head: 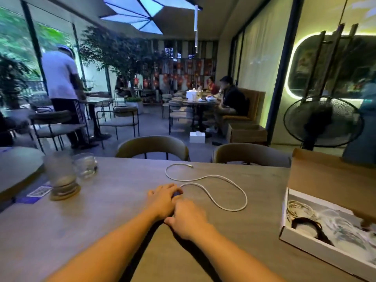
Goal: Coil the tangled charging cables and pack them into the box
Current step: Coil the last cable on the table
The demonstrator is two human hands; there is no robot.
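Note:
A white charging cable (223,180) snakes in loose curves across the middle of the wooden table (122,200). Its far plug lies near the table's back edge. Its near end runs under the fingers of my left hand (162,200), which lies knuckles up and curled over that end. My right hand (189,218) sits just right of it, touching it, fingers bent down on the table; what it holds is hidden. At the right edge stands an open cardboard box (301,244) with a raised lid. Inside lie a coiled pale cable (299,207) and a black cable (311,225).
Two glasses (61,174) stand at the table's left, one on a round coaster. A printed card (39,191) lies beside them. Two chairs (152,147) face the far edge. A floor fan (323,123) stands behind the box. People sit and stand at other tables beyond.

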